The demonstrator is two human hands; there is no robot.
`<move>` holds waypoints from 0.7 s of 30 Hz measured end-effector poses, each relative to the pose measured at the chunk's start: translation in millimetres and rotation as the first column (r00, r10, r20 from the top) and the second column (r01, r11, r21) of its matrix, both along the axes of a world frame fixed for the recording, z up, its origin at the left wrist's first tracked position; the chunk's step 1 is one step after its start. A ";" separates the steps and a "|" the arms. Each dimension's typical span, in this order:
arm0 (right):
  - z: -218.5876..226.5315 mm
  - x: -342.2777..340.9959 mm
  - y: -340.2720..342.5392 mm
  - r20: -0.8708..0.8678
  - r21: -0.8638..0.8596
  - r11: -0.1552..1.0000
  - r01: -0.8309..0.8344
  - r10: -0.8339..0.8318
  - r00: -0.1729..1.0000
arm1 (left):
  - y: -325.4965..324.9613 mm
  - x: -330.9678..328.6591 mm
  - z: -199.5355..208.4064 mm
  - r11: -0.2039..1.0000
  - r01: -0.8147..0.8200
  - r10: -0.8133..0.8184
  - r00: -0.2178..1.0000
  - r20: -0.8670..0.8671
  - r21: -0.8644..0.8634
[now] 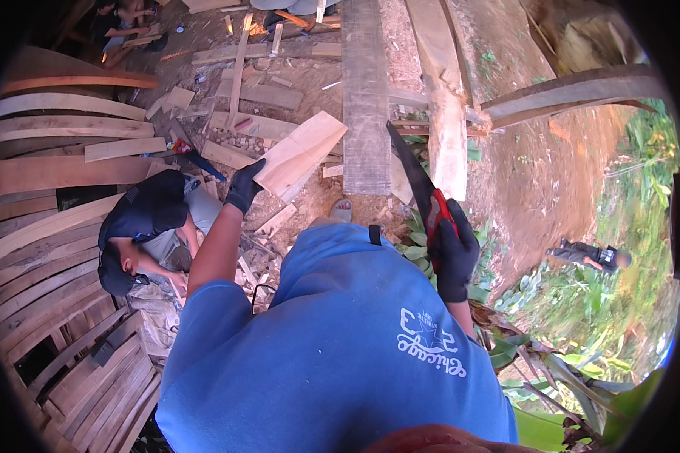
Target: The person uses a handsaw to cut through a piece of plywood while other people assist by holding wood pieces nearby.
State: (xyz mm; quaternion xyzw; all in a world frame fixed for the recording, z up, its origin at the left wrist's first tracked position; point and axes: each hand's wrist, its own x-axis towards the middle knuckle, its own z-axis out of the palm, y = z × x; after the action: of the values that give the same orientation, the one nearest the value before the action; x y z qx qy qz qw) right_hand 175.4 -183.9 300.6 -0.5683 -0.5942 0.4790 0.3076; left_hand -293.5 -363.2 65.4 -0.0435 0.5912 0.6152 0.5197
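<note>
My left hand (243, 186), in a dark glove, grips the lower left end of a short pale wooden board (301, 155), which is tilted up toward the right. In my right hand (458, 253), also gloved, is the red handle of a handsaw (436, 210). The saw's dark blade (410, 162) points up and to the left, beside a long grey plank (365, 98) that runs away from me. The held board's right corner comes close to the plank's left edge; whether they touch, I cannot tell.
A crouching person (147, 226) works close on my left, beside stacked planks (60, 128). Another long beam (449, 143) lies right of the grey plank. Offcuts (264, 94) litter the ground ahead. Another person (589, 255) stands far right near greenery. Large leaves (540, 430) are at my lower right.
</note>
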 end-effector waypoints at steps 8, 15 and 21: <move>-49.9 -13.4 15.6 0.112 0.130 0.982 -0.140 0.126 0.986 | 12.6 -15.4 -8.9 0.997 -0.054 0.052 0.998 -0.033 -0.051; -47.2 -3.9 4.7 0.312 0.346 0.906 -0.245 0.135 0.940 | 13.4 -27.9 -59.6 0.932 -0.091 0.030 0.984 -0.175 -0.351; -11.4 -6.6 -6.6 0.242 0.045 0.993 -0.113 0.099 0.965 | 0.8 -23.6 -136.3 0.824 -0.105 -0.091 0.945 -0.313 -0.556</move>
State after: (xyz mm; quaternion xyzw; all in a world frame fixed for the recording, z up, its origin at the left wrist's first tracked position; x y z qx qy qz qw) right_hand 168.7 -190.5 289.2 -0.5801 -0.6702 0.4051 0.2242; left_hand -317.1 -362.4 -70.9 -0.0954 0.8243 0.4125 0.3759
